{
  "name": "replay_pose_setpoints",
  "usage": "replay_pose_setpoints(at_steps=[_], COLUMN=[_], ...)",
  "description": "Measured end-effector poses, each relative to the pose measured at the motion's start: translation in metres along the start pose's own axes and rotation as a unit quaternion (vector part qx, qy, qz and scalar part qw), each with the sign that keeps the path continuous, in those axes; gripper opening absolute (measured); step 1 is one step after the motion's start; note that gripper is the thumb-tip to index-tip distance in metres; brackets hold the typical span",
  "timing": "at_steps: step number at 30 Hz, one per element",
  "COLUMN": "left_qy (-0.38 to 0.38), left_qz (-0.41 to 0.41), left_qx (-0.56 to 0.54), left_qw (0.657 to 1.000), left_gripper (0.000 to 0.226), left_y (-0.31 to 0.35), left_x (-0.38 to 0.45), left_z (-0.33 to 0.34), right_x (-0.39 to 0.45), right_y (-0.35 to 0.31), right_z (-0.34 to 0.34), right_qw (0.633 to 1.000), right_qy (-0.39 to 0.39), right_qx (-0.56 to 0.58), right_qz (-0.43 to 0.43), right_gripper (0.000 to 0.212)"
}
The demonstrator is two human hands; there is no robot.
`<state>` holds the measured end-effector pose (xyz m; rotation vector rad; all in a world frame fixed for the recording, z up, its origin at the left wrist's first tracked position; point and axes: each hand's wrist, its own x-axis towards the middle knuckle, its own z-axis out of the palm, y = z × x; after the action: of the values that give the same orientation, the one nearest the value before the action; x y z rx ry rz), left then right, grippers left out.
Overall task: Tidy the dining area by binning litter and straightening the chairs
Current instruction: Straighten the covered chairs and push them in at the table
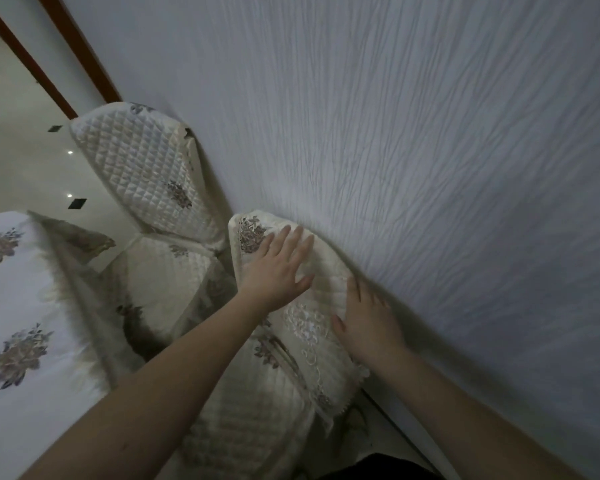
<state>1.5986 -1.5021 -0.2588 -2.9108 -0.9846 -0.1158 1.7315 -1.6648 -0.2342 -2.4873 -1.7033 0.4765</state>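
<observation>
1. The near chair [305,320] stood with its back against the wall [430,133], beside the table [18,299]. A second chair [146,168] sat further along the same wall, just beyond it.

2. The left hand [278,268] lay flat on the top of the near chair's back, fingers straight and spread. The right hand [368,320] rested on the back's wall-side edge, fingers loosely bent; whether they had hold of the cover could not be told.

3. Risk: neither hand seemed to grip the frame firmly. A push through flat palms would likely slide the loose quilted cover rather than move the chair, leaving it rumpled.

4. Risk: the right hand sat close to the wall. Pressing the chair back could pinch those fingers or scrape the back against the wallpaper.

5. Risk: the table's fringed cloth hung close to both seats. Dragging the chair sideways could snag it and pull it askew.

6. No litter was visible, so that part could not be judged.
</observation>
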Motion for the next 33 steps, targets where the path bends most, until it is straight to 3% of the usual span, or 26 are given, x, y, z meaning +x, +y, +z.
replay_pose_setpoints(at_steps=[7, 14, 19, 33], left_qy=[0.03, -0.004, 0.014, 0.038], left_qz=[0.032, 0.01, 0.004, -0.016], left_qx=[-0.06, -0.074, -0.069, -0.073], left_qw=[0.997, 0.997, 0.997, 0.996], left_gripper=[0.065, 0.076, 0.077, 0.073], left_y=[-0.001, 0.0, -0.004, -0.04], left_x=[0.03, 0.042, 0.031, -0.031], left_z=[0.015, 0.02, 0.024, 0.022], right_x=[0.02, 0.039, 0.037, 0.023], right_y=[0.004, -0.001, -0.009, -0.054], right_z=[0.01, 0.008, 0.012, 0.031], right_qw=[0.998, 0.999, 0.999, 0.998], right_qy=[-0.003, -0.026, -0.018, -0.04], right_qx=[0.052, -0.02, -0.046, 0.005], right_qz=[0.024, 0.027, 0.016, -0.055], right_gripper=[0.077, 0.063, 0.052, 0.06])
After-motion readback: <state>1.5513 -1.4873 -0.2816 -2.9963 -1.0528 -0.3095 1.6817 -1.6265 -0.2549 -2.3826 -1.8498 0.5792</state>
